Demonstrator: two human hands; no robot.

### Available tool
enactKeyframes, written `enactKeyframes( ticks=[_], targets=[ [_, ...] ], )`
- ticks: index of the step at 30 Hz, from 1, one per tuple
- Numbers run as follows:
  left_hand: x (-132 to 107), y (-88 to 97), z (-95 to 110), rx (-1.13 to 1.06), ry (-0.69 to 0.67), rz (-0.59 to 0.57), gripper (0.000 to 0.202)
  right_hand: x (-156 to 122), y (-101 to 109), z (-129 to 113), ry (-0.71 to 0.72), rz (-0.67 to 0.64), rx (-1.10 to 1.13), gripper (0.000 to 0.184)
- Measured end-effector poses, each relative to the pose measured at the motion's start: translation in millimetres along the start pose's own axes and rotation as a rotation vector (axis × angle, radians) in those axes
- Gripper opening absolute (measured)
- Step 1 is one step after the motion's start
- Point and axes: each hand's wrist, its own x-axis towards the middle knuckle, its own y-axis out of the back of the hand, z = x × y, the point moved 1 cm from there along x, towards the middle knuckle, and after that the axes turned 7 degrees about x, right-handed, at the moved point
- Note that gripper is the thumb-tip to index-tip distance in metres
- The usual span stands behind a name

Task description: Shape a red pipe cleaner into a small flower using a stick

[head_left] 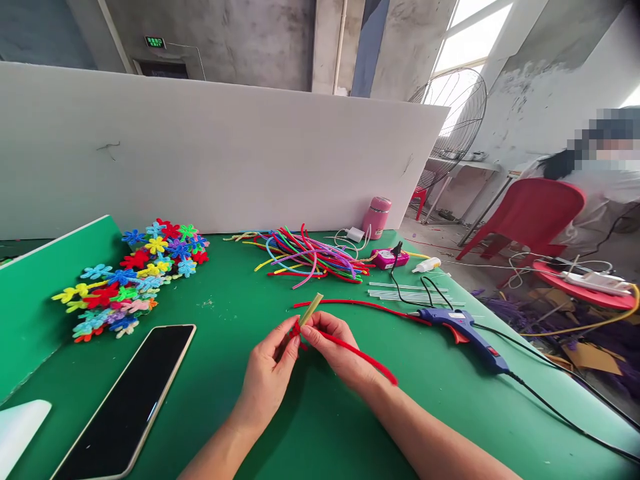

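My left hand (270, 370) and my right hand (340, 350) meet over the green table (320, 433), both pinching a red pipe cleaner (365, 357) wound around a small yellow-green stick (311, 309). The stick pokes up and to the right from between my fingertips. One red end trails over my right wrist; another red length runs right toward a blue glue gun (463, 330). A heap of coloured pipe cleaners (310, 257) lies behind my hands. Finished pipe-cleaner flowers (133, 277) are piled at the left.
A phone (133, 400) lies face up at the front left. Clear glue sticks (407, 290), a pink box (387, 258), a pink cup (376, 217) and a charger (355, 234) sit by a white board (200, 153). A person sits on a red chair (530, 213) at the right.
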Motion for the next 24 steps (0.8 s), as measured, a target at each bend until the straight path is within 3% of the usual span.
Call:
enactKeyframes(
  ticks=[9, 20, 24],
  targets=[
    [-1, -0.1, -1, -0.018, 0.089, -0.001, 0.039, 2, 6, 7, 0.023, -0.013, -0.105, 0.022],
    [6, 5.0, -9, 0.038, 0.106, 0.044, 0.039, -2, 6, -1, 0.116, 0.072, -0.507, 0.028],
    [9, 7.1, -13, 0.086, 0.061, 0.042, 0.035, -6, 2, -7, 0.225, 0.045, -0.635, 0.026]
  ],
)
